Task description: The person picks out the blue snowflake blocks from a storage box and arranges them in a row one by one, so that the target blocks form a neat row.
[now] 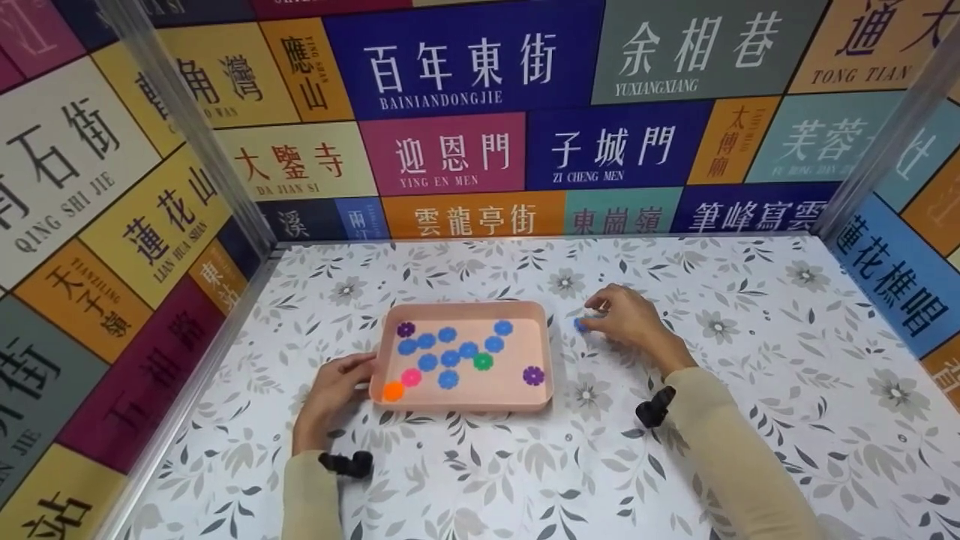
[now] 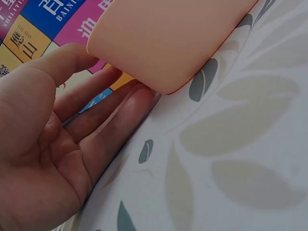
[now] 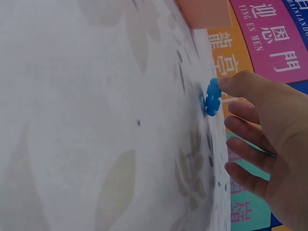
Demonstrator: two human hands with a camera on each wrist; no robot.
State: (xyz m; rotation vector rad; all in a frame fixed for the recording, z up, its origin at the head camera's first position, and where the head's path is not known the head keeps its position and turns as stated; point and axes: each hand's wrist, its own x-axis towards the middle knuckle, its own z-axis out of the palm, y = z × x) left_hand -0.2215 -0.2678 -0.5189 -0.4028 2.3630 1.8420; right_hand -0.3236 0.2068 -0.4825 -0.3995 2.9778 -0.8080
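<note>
Your right hand (image 1: 630, 321): thumb touching the blue notched disc (image 3: 213, 97), other fingers loosely bent, apart from it. Disc is just right of frame centre, beside the pink tray (image 1: 495, 391). Probably light, stiff plastic, maybe slick; pinch across the notched rim. Your left hand (image 1: 334, 386): loosely spread, fingertips against tray's left end. More discs (image 1: 449, 358) inside, mid-frame.

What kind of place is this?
It might be a small activity booth: the colorful walls have Chinese name signs, and the flowery tabletop holds a pink tray of little flower-shaped pieces.
</note>
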